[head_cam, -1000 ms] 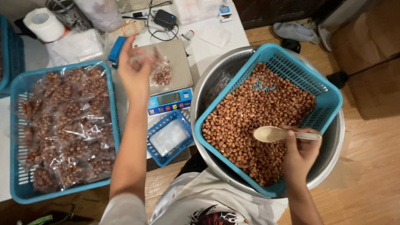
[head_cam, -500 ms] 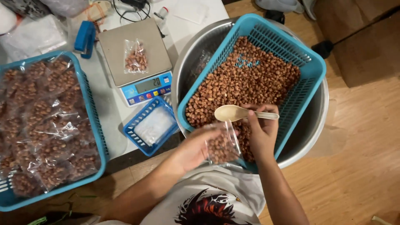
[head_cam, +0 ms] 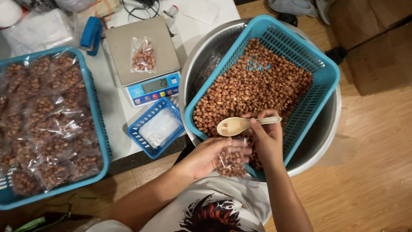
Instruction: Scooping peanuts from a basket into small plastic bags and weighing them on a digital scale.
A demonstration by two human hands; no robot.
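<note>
Clear, thin plastic makes up the small bag (head_cam: 232,160) that the left hand (head_cam: 205,158) holds by its mouth, fingers curled round the top edge, at the near rim of the blue basket (head_cam: 327,81) of brown peanuts (head_cam: 253,92). The bag hangs partly filled with nuts and looks light and limp; I judge it will sag and fold wherever it is not supported, and its slick film could slip, so the best hold is at the open lip, pinched on both sides, with the weight hanging below. The right hand (head_cam: 267,138) closes round the handle of a pale wooden spoon (head_cam: 240,125), whose bowl points to the left and looks empty, while its lower fingers touch the bag's far edge. The spoon is stiff and easy to grip; the nuts are hard, loose and apt to roll. The basket sits inside a large steel bowl (head_cam: 319,144), off the right edge of the white table (head_cam: 116,116). On the table a digital scale (head_cam: 143,56) carries another small bag of nuts (head_cam: 143,55); a little blue tray (head_cam: 141,135) of empty bags sits at the table's near edge, and a big blue basket of filled bags (head_cam: 47,116) stands at the left.
</note>
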